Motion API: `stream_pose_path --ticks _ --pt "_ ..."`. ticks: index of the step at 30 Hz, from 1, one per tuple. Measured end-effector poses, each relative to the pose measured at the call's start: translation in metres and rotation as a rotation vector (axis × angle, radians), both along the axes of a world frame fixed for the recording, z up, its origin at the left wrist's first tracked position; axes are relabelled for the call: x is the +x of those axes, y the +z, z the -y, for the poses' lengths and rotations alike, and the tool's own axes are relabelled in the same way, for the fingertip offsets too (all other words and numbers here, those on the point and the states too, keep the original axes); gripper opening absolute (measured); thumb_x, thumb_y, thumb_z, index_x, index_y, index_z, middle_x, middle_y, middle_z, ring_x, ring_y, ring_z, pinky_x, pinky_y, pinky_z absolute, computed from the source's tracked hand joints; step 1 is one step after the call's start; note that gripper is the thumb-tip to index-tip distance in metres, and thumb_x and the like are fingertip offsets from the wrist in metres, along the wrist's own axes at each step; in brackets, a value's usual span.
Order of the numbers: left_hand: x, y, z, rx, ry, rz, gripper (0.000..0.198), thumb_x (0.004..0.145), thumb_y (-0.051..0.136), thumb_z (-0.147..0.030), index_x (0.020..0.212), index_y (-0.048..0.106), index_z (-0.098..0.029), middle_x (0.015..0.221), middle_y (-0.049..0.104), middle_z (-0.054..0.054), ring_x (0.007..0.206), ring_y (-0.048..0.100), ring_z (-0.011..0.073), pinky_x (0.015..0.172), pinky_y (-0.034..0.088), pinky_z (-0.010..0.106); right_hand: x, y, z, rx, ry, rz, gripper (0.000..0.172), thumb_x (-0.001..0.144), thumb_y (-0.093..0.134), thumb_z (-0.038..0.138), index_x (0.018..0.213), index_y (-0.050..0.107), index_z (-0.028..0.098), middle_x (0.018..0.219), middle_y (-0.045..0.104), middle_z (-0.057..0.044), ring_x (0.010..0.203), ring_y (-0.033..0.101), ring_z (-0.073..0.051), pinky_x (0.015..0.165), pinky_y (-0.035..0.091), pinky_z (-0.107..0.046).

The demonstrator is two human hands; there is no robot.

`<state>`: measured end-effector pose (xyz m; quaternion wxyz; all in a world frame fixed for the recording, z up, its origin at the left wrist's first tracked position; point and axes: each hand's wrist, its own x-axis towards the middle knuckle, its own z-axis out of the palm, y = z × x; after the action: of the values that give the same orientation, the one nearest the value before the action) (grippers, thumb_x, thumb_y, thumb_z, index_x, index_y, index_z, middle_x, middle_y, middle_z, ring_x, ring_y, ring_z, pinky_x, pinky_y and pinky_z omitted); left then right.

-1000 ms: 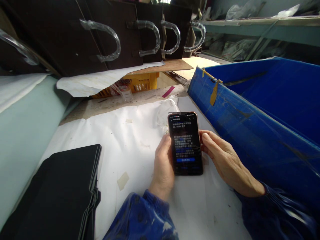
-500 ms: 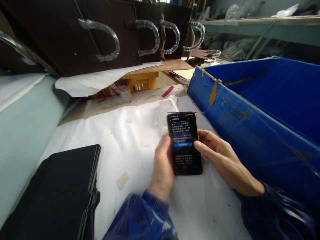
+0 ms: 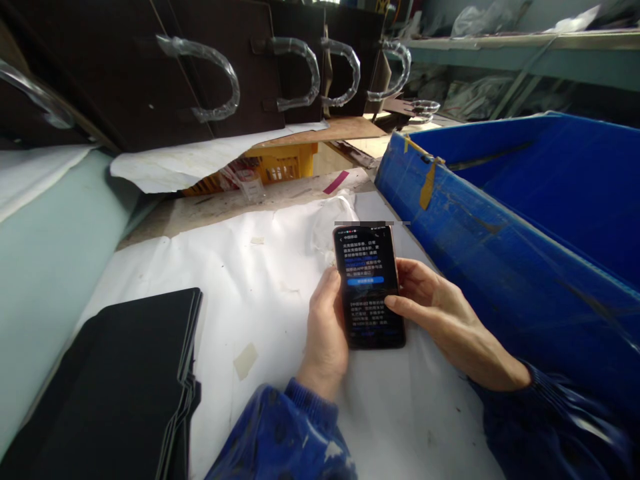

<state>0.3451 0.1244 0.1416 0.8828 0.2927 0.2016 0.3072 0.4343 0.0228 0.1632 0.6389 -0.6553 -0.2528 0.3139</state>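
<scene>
A white sheet (image 3: pixel 240 293) covers a worktop, creased across its far half, beneath a row of dark cases (image 3: pixel 235 40) whose curved handles (image 3: pixel 233 80) are wrapped in clear plastic. A blue bin (image 3: pixel 500 230) runs along the right side, and a stack of black boards (image 3: pixel 115 373) lies at the left, untouched and well apart from both hands. Between them, a person in blue sleeves (image 3: pixel 285 440) holds a phone (image 3: pixel 369 293) upright above the white sheet, its display facing the wearer.

The phone is already up, lit and opened to lines of text; how much lies beyond the visible portion cannot be told, and nothing on show marks an end point.

The left hand (image 3: pixel 326 333) rises from below, wrist nearly straight, its thumb laid along the phone's left edge and its remaining fingers hidden behind the case, apparently bearing the weight. The right hand (image 3: pixel 445 317) slants in from the lower right, fingers curled close together at the opposite edge; whether they press on it cannot be told. Its thumb (image 3: pixel 400 306) stretches over the lower right of the display, beneath a blue bar (image 3: pixel 365 281); contact with the glass is unclear.
</scene>
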Motion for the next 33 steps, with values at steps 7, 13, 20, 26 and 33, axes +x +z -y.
stream_pose_path --ticks 7,13,20,26,33 --pt "0.0018 -0.0013 -0.0010 -0.009 -0.015 0.019 0.026 0.095 0.053 -0.034 0.089 0.072 -0.017 0.084 0.069 0.001 0.079 0.061 0.0145 0.077 0.052 0.027 0.0008 0.0005 0.0013 -0.023 -0.015 0.027 0.043 0.079 0.077 0.036 0.115 0.063 0.019 0.111 0.074 -0.008 0.103 0.068 -0.025 0.092 0.055 -0.039" --pt "0.0018 -0.0015 -0.0014 0.009 -0.015 0.005 0.024 0.094 0.055 -0.034 0.088 0.072 -0.019 0.084 0.071 0.002 0.078 0.063 0.0165 0.075 0.053 0.029 0.0006 0.0002 0.0014 -0.045 -0.043 0.078 0.041 0.090 0.064 0.053 0.114 0.068 0.020 0.113 0.074 -0.008 0.103 0.067 -0.026 0.090 0.053 -0.039" --pt "-0.0004 -0.0008 -0.0011 -0.004 0.004 -0.008 0.022 0.092 0.057 -0.033 0.084 0.071 -0.018 0.081 0.068 0.001 0.075 0.060 0.0147 0.074 0.051 0.026 0.0013 0.0000 0.0013 -0.021 -0.002 0.057 0.051 0.084 0.073 0.057 0.117 0.064 0.019 0.114 0.073 -0.010 0.102 0.068 -0.026 0.091 0.055 -0.040" --pt "-0.0004 -0.0044 -0.0019 0.024 -0.003 -0.035 0.024 0.094 0.055 -0.036 0.089 0.070 -0.018 0.083 0.066 0.001 0.078 0.059 0.0146 0.076 0.051 0.027 0.0022 -0.0020 0.0005 0.016 0.038 0.030 0.054 0.078 0.081 0.049 0.118 0.061 0.019 0.118 0.071 -0.011 0.100 0.070 -0.026 0.089 0.058 -0.042" --pt "-0.0002 -0.0040 -0.0020 0.000 0.002 -0.044 0.026 0.095 0.052 -0.036 0.089 0.069 -0.017 0.080 0.066 0.001 0.075 0.059 0.0151 0.072 0.052 0.028 0.0038 -0.0072 0.0002 -0.011 0.057 0.065 0.063 0.071 0.085 0.043 0.122 0.056 0.021 0.122 0.068 -0.012 0.101 0.068 -0.027 0.088 0.057 -0.042"
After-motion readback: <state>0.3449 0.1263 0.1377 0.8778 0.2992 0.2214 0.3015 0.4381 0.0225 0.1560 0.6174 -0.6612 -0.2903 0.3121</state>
